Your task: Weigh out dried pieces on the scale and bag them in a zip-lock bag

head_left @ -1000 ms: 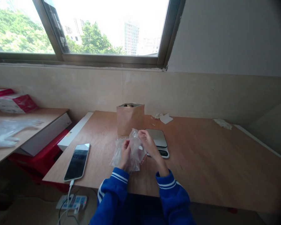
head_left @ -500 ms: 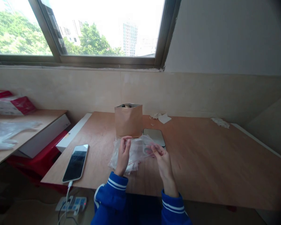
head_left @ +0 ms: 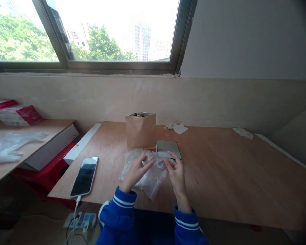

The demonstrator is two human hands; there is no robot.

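A clear plastic zip bag hangs slanted over more clear plastic bags on the table. My right hand pinches the zip bag near its upper right corner, between thumb and fingertips. At the bag's left side is my left hand, its thumb and fingers apart; whether it touches the plastic I cannot tell. A brown stand-up pouch stands upright with its top open just behind the bags. Beside it lies a flat, grey-topped square device with rounded corners, partly behind my right fingers.
A phone with a white cable lies at the table's left. Crumpled scraps and a white paper piece are at the back. On the left table are boxes and a plastic bag. A power strip sits below.
My left hand has come off the zip bag's upper edge and turned inward. The bag now hangs lower from my right hand, with a corner toward me.
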